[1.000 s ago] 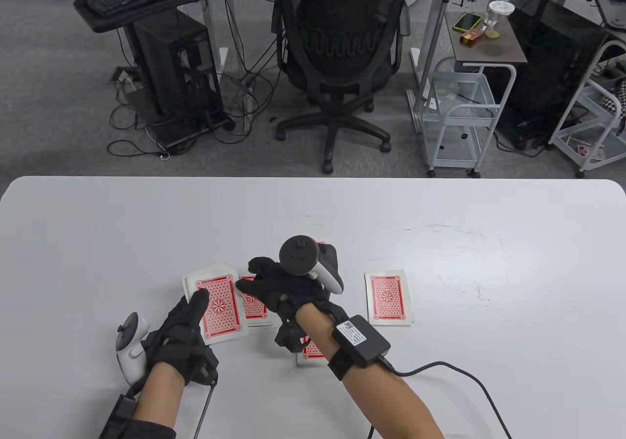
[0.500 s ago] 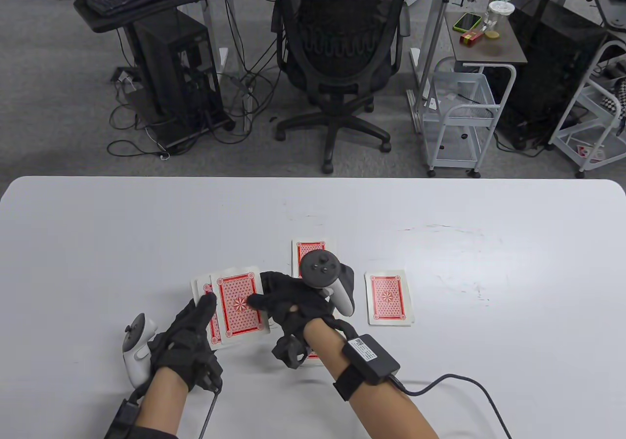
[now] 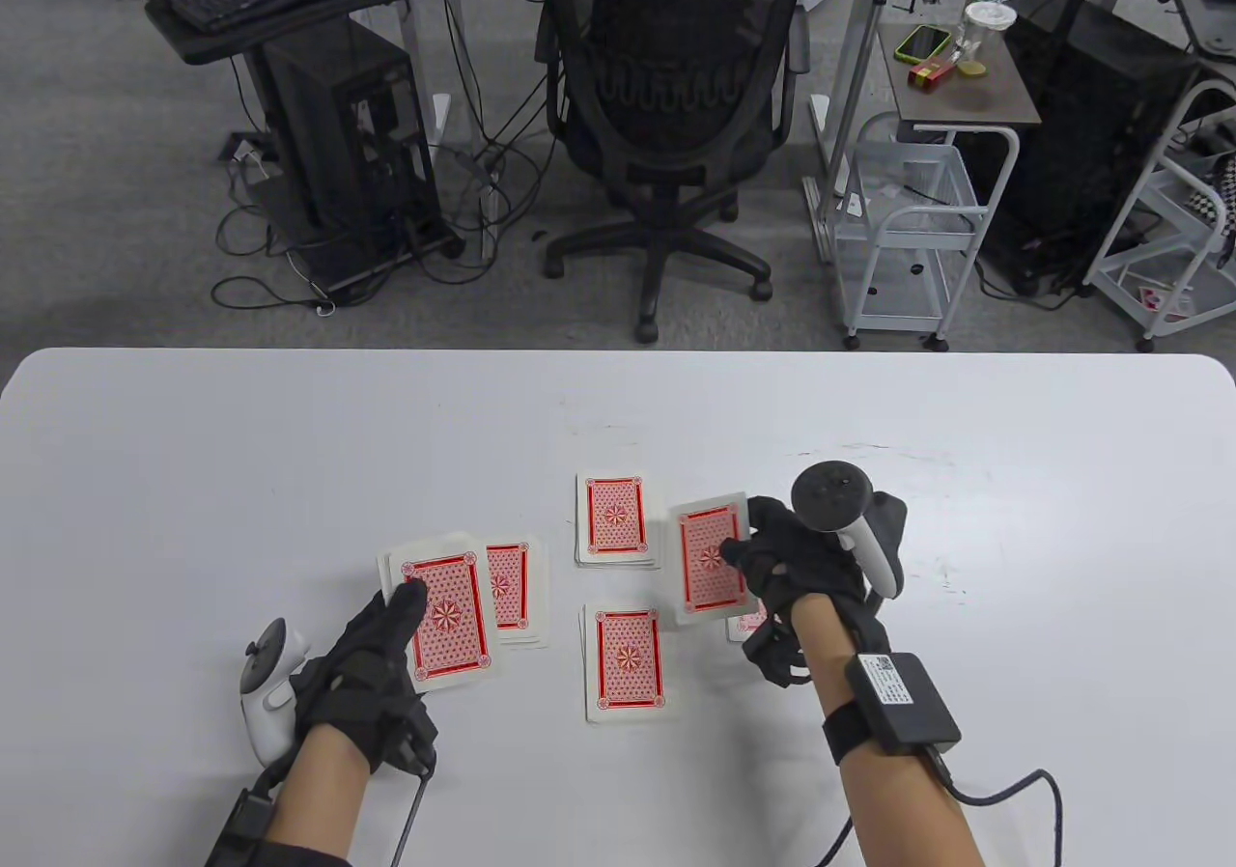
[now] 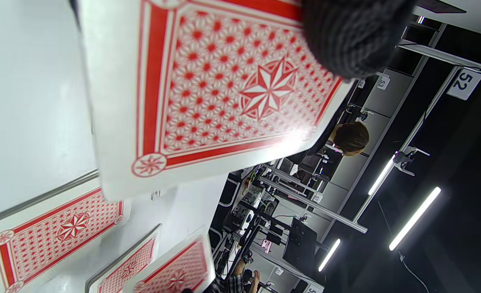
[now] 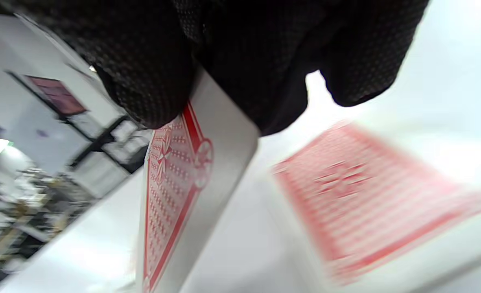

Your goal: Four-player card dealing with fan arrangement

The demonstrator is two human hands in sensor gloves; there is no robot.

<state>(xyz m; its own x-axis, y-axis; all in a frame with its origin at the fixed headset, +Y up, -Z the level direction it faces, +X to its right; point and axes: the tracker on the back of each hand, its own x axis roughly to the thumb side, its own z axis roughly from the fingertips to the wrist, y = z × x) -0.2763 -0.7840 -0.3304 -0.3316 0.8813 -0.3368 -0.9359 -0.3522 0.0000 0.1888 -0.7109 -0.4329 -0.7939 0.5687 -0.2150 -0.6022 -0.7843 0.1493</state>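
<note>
The left hand (image 3: 362, 659) holds the deck (image 3: 444, 616) face down in its grip, thumb lying on the top card, and a dealt pile (image 3: 510, 585) lies on the desk (image 3: 193, 481) just right of that grip. Further right lie two more piles, one far (image 3: 614, 517) and one near (image 3: 628, 659). The right hand (image 3: 801, 568) pinches a single card (image 3: 710, 563) at its edge, raised above a fourth pile (image 3: 745, 624) mostly hidden under the grip.

"52", "53" on wall tags (image 4: 464, 83)

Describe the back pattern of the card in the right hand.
Red lattice of small stars with a central starburst, white border; card in right hand, clearest in table view.
</note>
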